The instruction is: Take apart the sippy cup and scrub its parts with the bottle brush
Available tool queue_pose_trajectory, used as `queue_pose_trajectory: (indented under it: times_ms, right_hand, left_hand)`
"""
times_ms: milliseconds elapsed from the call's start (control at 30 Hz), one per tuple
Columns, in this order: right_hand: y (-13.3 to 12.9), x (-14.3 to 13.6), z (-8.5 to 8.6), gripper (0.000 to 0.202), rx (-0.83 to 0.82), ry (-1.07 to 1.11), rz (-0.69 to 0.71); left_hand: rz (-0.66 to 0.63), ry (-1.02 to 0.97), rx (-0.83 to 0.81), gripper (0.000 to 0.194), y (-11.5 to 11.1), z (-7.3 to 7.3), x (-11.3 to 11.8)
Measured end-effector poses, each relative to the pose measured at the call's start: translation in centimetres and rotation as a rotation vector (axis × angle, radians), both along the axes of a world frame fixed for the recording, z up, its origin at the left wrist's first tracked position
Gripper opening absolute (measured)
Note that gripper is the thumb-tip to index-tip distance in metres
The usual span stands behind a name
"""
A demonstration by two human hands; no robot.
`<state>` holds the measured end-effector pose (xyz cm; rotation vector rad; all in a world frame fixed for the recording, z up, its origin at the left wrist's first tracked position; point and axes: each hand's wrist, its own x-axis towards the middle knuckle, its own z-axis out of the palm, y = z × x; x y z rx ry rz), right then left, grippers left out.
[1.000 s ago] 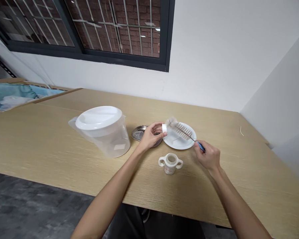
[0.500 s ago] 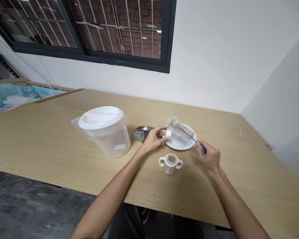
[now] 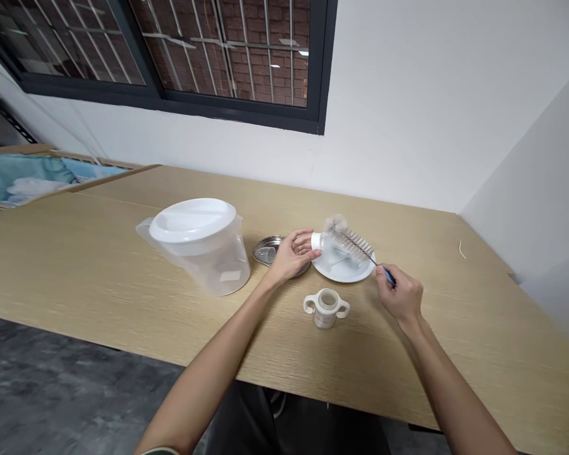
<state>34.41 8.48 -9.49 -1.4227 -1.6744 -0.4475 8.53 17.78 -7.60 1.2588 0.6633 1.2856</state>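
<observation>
My left hand [image 3: 291, 254] pinches a small white bottle collar [image 3: 317, 241] between thumb and fingers, above the left rim of a white plate [image 3: 344, 276]. In my right hand [image 3: 399, 292] is the blue handle of a bottle brush [image 3: 353, 239]. Its bristly head tilts up to the left, its tip close beside the collar; I cannot tell whether they touch. Thin dark pieces lie on the plate. Nearer to me, a two-handled baby bottle [image 3: 326, 308] stands upright with its top open. Behind my left hand, a metal tray [image 3: 269, 241] holds a clear cap [image 3: 265, 254].
A translucent pitcher [image 3: 199, 253] with a white lid stands to the left on the wooden table [image 3: 123, 284]. A small pale strip [image 3: 461, 249] lies at the far right. A wooden-edged bin [image 3: 38, 174] with blue cloth is at the far left, below a barred window.
The brush has drawn slightly up and right, so its tip now shows beside the collar rather than behind it. My left hand has turned the collar a little.
</observation>
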Motion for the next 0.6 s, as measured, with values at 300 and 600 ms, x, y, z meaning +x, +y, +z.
queue_pose_trajectory:
  times_ms: [300, 600]
  right_hand:
    - [0.01, 0.13, 0.02, 0.031, 0.004, 0.0, -0.041]
    - [0.0, -0.07, -0.05, 0.03, -0.018, -0.054, 0.039]
  left_hand:
    - [0.016, 0.003, 0.008, 0.069, 0.2, -0.14, -0.11]
    - [0.021, 0.012, 0.0, 0.07, 0.2, -0.2, -0.08]
